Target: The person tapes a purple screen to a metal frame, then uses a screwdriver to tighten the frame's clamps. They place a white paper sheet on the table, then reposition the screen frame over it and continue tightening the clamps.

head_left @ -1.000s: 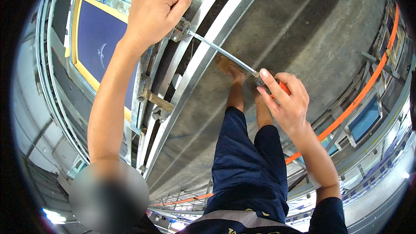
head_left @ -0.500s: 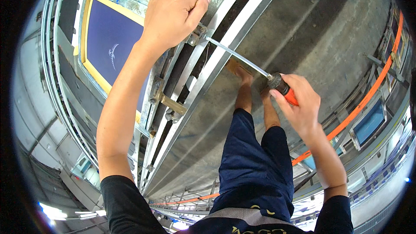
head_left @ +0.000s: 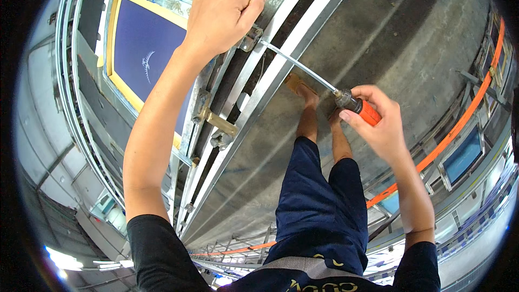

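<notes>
A long-shafted screwdriver with a black and orange handle is held in my right hand, thumb and fingers around the handle. Its steel shaft slants up and left, and the tip meets a small metal bracket on the rail. My left hand is closed over the frame's edge right beside that bracket, thumb sticking out; whatever its curled fingers grip is hidden under it. Under my left forearm lies a printing screen with dark purple mesh, yellow tape edging and a small white feathery motif.
Along the table edge run pale metal rails. A second brass-coloured clamp sits nearer me on them. Concrete floor spreads to the right, where an orange hose curves past a blue-meshed frame. My legs stand beside the rails.
My right fingers have shifted on the screwdriver, and more of the orange handle shows. The tip stays at the bracket and my left hand keeps its place there; the whole view has shifted slightly.
</notes>
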Available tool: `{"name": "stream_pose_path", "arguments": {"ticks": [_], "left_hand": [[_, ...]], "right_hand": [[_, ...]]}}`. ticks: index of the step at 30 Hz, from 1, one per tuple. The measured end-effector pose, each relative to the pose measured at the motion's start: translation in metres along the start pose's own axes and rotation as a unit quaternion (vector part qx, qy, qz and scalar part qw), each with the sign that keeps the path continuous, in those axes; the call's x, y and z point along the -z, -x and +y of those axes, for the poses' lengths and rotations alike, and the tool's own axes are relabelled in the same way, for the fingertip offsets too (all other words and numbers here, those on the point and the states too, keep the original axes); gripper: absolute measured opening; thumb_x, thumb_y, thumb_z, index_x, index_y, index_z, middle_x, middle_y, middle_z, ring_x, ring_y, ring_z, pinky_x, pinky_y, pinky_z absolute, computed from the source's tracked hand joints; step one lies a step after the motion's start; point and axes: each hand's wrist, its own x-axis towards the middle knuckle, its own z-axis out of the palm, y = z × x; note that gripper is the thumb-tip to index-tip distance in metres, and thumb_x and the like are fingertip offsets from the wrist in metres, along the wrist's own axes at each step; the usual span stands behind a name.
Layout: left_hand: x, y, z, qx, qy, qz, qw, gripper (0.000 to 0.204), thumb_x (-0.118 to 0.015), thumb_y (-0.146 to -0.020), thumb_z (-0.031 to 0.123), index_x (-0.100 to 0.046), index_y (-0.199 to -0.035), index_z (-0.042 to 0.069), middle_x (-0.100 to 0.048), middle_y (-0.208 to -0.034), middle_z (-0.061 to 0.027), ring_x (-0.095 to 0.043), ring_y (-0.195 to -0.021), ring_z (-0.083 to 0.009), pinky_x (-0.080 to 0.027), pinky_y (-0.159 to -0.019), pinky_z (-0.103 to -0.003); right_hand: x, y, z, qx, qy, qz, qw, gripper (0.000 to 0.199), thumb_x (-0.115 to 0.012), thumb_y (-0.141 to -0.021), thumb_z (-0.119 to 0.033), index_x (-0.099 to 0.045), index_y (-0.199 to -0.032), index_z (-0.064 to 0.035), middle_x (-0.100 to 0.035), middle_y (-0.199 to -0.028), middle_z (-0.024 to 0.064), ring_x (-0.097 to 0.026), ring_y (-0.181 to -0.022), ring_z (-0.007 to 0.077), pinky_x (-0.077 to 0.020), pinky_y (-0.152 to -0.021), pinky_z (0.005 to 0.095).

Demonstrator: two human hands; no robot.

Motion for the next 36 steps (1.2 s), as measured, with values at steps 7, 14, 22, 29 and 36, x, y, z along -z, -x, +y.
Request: {"name": "stream_pose_path", "arguments": {"ticks": [7, 14, 22, 29, 36], "left_hand": [[0.005, 0.008, -0.002, -0.036, -0.001, 0.034, 0.999, 0.038, -0.058, -0.101, 0.032, -0.067, -0.078, 0.004, -0.066, -0.074, -0.0132, -0.061, -0.075, -0.0323, -0.047, -0.08, -0.042], [0.051, 0.15, 0.048, 0.192, -0.005, 0.357, 0.914, 0.022, -0.069, -0.095, 0.02, -0.069, -0.11, 0.004, -0.064, -0.109, -0.0123, -0.059, -0.104, -0.0256, -0.045, -0.096, -0.038], [-0.015, 0.413, 0.035, 0.589, 0.195, 0.361, 0.696, 0.044, -0.06, -0.102, 0.04, -0.059, -0.121, 0.001, -0.062, -0.098, -0.0074, -0.057, -0.089, -0.0147, -0.047, -0.079, -0.03], [-0.005, 0.386, 0.041, 0.628, 0.135, 0.312, 0.7, 0.058, -0.068, -0.095, 0.049, -0.055, -0.121, -0.001, -0.064, -0.079, -0.0094, -0.058, -0.073, -0.015, -0.046, -0.07, -0.03], [-0.016, 0.395, 0.033, 0.52, 0.314, 0.409, 0.681, 0.075, -0.081, -0.088, 0.032, -0.048, -0.138, -0.014, -0.074, -0.102, -0.0175, -0.065, -0.094, -0.0121, -0.047, -0.085, -0.024]], "right_hand": [[-0.007, 0.02, 0.005, 0.156, 0.214, 0.1, 0.959, 0.032, -0.08, -0.085, -0.015, -0.066, -0.109, 0.0004, -0.069, -0.097, 0.0152, -0.069, -0.083, 0.0266, -0.0542, -0.076, 0.0336], [-0.006, 0.108, 0.037, 0.043, 0.083, 0.014, 0.996, 0.04, -0.072, -0.089, -0.021, -0.059, -0.118, 0.0027, -0.064, -0.096, 0.0134, -0.06, -0.083, 0.0183, -0.0503, -0.076, 0.0334], [-0.124, 0.189, 0.041, 0.168, 0.07, -0.191, 0.965, 0.053, -0.073, -0.089, -0.011, -0.055, -0.138, -0.0023, -0.064, -0.113, 0.0183, -0.068, -0.095, 0.0332, -0.0552, -0.083, 0.0381], [-0.21, 0.191, 0.061, 0.223, 0.094, -0.144, 0.96, 0.053, -0.075, -0.086, -0.008, -0.061, -0.137, -0.0064, -0.064, -0.103, 0.0127, -0.067, -0.076, 0.0237, -0.0556, -0.068, 0.0335], [-0.257, 0.199, 0.077, 0.258, 0.116, -0.071, 0.956, 0.052, -0.075, -0.085, -0.003, -0.064, -0.135, -0.0061, -0.062, -0.098, 0.0115, -0.061, -0.074, 0.0184, -0.0512, -0.067, 0.0277]]}}
